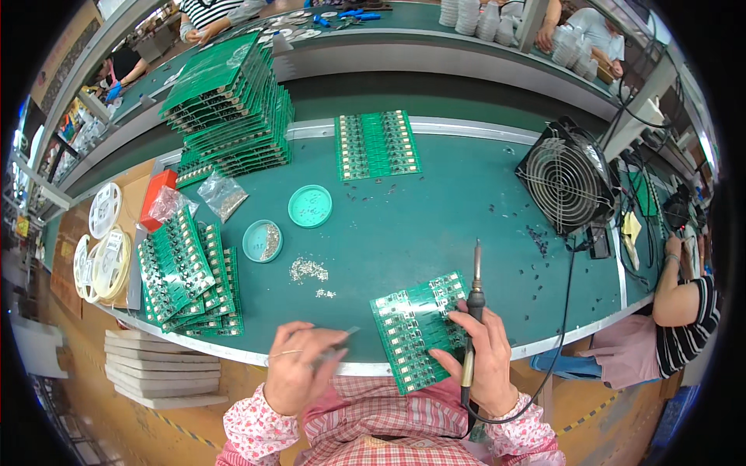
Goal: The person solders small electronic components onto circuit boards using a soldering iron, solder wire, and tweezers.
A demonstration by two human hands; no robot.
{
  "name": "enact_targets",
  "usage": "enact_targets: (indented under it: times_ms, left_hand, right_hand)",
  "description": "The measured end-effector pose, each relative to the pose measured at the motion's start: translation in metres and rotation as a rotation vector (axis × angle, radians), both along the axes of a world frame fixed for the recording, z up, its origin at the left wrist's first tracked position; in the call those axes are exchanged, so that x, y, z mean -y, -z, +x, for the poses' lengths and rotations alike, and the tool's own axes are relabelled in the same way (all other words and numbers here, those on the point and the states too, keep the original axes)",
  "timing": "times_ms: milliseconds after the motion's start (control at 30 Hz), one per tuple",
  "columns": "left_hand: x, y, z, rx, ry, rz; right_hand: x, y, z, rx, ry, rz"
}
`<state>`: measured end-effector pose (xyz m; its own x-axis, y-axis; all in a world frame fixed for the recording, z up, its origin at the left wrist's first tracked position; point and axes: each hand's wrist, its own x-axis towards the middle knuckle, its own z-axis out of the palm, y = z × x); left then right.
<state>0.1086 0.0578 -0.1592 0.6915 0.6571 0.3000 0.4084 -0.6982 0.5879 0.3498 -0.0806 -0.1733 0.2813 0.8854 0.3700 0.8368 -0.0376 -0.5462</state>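
My right hand [488,351] holds a soldering iron [469,342] with its metal tip pointing away from me. The thumb and fingertips of that hand also rest on the right side of a green circuit board [412,330], which lies tilted at the table's front edge. Rows of small pale components line the board. To its left, my left hand [299,365] is closed over a slim grey metal tool [352,332], perhaps tweezers, blurred by motion. Small silvery parts [308,269] are scattered on the green tabletop beyond the left hand.
Several circuit boards [175,272] lie piled at left, below a tall stack [233,101]. Two round teal dishes [310,206] [262,241] hold small parts. Another board [378,145] lies at the back. A black fan [566,179] stands right, near the iron's cord [566,311]. Other people work nearby.
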Motion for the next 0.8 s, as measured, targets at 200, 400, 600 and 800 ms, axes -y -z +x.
enact_targets:
  times_ms: [200,400,600,800]
  left_hand:
    - [0.005,0.014,-0.004,0.015,-0.242,-0.048]
    - [-0.010,0.018,0.006,0.232,-0.355,-0.177]
    - [-0.023,0.021,0.015,0.226,-0.399,-0.170]
    - [-0.021,0.023,0.014,0.205,-0.356,-0.092]
  right_hand:
    - [-0.003,0.007,-0.004,-0.009,-0.017,-0.094]
    - [-0.023,-0.002,0.003,-0.022,-0.046,-0.152]
    - [-0.030,-0.002,0.004,-0.021,-0.045,-0.186]
    - [-0.022,-0.003,0.001,-0.068,-0.057,-0.166]
